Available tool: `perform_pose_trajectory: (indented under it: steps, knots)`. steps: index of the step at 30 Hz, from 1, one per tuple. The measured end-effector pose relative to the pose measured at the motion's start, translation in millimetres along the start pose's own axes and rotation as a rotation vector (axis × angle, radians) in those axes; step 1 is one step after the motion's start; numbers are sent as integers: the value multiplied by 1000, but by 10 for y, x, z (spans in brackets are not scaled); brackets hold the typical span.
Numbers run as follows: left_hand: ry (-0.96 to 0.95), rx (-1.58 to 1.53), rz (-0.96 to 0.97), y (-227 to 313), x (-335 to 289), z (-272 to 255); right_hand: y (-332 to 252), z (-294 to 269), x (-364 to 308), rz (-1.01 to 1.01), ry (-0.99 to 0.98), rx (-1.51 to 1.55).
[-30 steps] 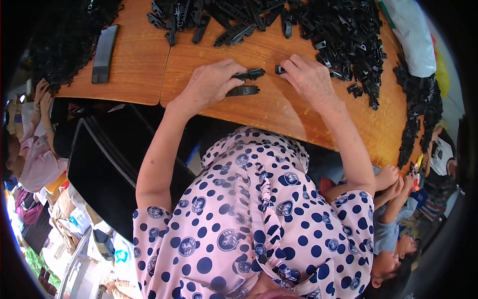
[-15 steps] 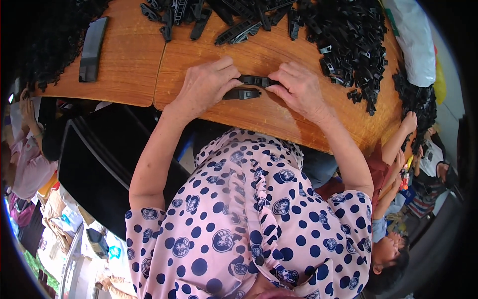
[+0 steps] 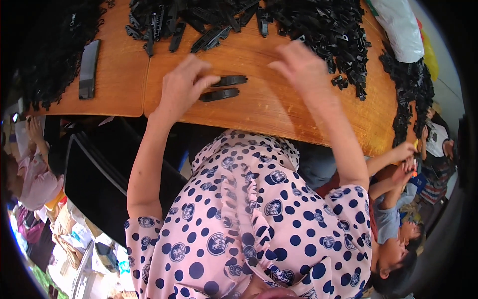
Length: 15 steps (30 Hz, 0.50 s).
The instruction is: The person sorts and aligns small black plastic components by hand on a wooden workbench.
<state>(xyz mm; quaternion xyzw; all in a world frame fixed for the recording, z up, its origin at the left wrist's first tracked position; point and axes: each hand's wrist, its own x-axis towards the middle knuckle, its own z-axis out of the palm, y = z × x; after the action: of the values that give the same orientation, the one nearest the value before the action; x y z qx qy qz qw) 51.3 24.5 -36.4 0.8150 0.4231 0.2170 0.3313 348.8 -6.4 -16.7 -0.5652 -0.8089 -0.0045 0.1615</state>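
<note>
Plastic clips (image 3: 220,94), two black ones (seemingly light, stiff), lie on the desk (image 3: 244,112) beside the left hand (image 3: 186,82), thumb and forefinger parted; the right hand (image 3: 301,67) hovers empty, blurred. Mid-length pinching should suit.

We can read no text, label, number or sign anywhere here. At six o'clock, the pale blouse (image 3: 196,270) carries round dark-blue emblems (image 3: 217,243), though we make out no letters in them. Toward three o'clock, a co-worker's white shirt (image 3: 436,138) has dark marks too small for us to read; any marking on the black parts (image 3: 224,94) near twelve escapes us.
</note>
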Motion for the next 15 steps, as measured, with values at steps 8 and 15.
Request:
perform_pose_trajectory:
  steps: [8,15]
  knots:
    - [145,364,-81,-250,566,-16,464,-143,-58,274,-325,-83]
    - [134,44,-227,-208,395,-65,290,-208,-65,155,12,-60]
